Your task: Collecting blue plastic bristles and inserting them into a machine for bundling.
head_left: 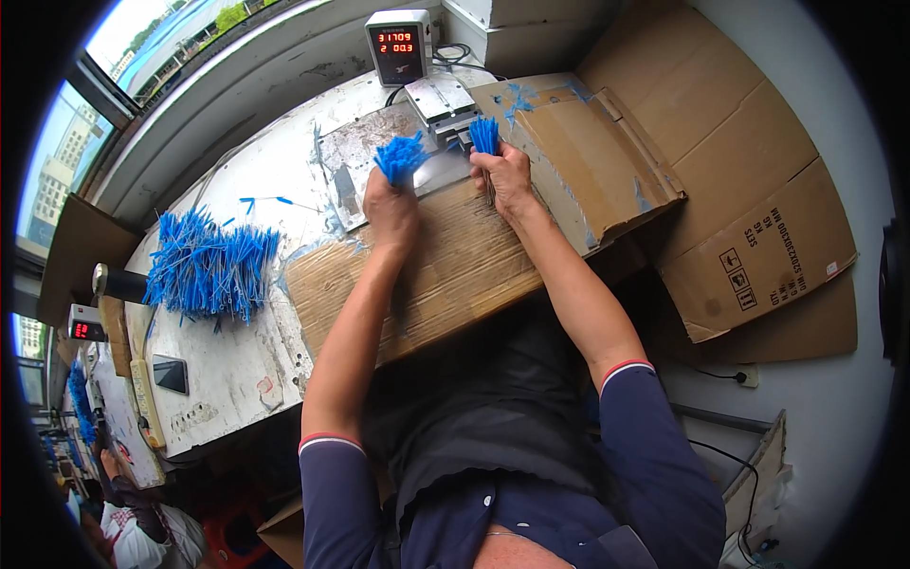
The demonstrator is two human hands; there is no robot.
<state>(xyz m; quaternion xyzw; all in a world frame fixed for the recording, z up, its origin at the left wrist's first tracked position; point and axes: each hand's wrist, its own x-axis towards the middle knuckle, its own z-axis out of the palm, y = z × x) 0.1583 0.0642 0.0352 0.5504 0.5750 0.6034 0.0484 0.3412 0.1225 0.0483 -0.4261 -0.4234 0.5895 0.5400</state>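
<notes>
Grey counter box [398, 45], red-digit screen, behind bench.

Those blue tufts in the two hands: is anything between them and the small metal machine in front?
Nothing visible. The right hand holds its blue bundle right at the metal machine. The left hand holds its bundle just left of it, over the bare metal plate.

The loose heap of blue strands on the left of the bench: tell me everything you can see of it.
The heap of blue strands is a big loose bundle of thin, bright blue, plastic-looking strands, fanned out and tangled, with ends pointing mostly toward the person. It lies flat on the worn white bench, left of the cardboard sheet. A few stray strands lie beyond it. Neither hand touches it; a dark cylindrical object sits at its left edge.
</notes>
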